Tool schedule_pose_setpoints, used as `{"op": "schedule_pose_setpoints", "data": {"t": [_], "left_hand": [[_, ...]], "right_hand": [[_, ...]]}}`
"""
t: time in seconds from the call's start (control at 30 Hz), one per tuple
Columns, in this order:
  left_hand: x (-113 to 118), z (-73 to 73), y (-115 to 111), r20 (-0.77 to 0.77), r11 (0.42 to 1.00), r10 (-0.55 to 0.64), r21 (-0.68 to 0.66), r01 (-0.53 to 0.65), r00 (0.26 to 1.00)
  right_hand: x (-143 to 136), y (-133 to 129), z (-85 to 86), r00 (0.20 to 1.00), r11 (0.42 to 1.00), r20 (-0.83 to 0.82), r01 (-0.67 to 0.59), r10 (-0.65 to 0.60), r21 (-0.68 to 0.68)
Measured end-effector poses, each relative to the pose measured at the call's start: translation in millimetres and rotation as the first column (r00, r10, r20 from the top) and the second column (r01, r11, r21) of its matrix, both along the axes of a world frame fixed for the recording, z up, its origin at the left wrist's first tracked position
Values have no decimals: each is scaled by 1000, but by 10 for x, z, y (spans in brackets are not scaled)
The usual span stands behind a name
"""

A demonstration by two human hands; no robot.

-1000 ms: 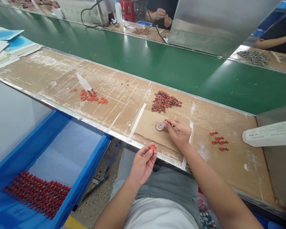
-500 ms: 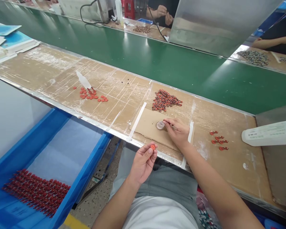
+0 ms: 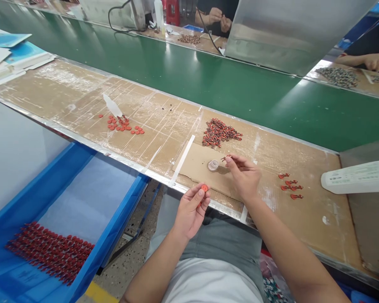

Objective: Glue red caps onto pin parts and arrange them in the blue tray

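Between thumb and fingers, my left hand (image 3: 191, 210) grips a small round red disc (image 3: 204, 188) above the table's front edge. My right hand (image 3: 244, 174) pinches a small dark-and-red figurine (image 3: 226, 158), partly covered by the fingers. Just left of the figurine, a small clear round pot (image 3: 212, 165) sits on a cardboard sheet (image 3: 192, 162). Behind the sheet lies a heap of similar small figurines (image 3: 221, 132). On the right, several figurines on red discs (image 3: 292, 187) lie on their sides. More loose red discs (image 3: 123, 125) are scattered to the left.
A blue bin (image 3: 113, 210) at lower left holds rows of red pieces (image 3: 50, 252). A white bottle (image 3: 355, 176) lies at the right. Beyond the table runs a green belt (image 3: 177, 71), with co-workers' hands (image 3: 219, 17) past it. Blue-and-white boards (image 3: 15, 54) stand stacked far left.
My right hand has drawn the figurine away from the clear pot, to the right. My left hand has risen slightly with the red disc.
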State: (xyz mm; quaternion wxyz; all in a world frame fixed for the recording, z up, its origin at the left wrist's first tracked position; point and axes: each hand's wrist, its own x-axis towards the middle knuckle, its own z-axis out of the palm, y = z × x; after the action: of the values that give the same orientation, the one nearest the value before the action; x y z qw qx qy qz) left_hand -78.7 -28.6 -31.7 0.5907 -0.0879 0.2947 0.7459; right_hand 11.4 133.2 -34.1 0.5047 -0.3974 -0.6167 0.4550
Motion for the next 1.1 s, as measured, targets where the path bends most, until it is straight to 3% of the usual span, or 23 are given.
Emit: {"op": "schedule_pose_setpoints", "data": {"t": [0.17, 0.33, 0.53, 0.73, 0.9, 1.1], "left_hand": [[91, 182, 105, -22, 999, -7, 41, 8, 1000], [215, 297, 126, -36, 998, -32, 55, 34, 999], [286, 322, 87, -15, 999, -33, 42, 33, 999], [323, 320, 67, -7, 998, -30, 56, 31, 1000], [333, 285, 55, -40, 999, -28, 44, 29, 999], [344, 288, 56, -54, 998, -25, 61, 28, 998]], "right_hand": [[113, -275, 325, 956, 937, -280, -171, 84, -303], [254, -586, 505, 932, 877, -331, -279, 149, -392], [357, -769, 470, 944, 932, -289, -239, 158, -273], [394, -895, 461, 983, 991, -173, -77, 58, -105], [438, -928, 430, 997, 999, -63, -43, 44, 26], [467, -910, 399, 999, 996, -24, -43, 45, 83]]}}
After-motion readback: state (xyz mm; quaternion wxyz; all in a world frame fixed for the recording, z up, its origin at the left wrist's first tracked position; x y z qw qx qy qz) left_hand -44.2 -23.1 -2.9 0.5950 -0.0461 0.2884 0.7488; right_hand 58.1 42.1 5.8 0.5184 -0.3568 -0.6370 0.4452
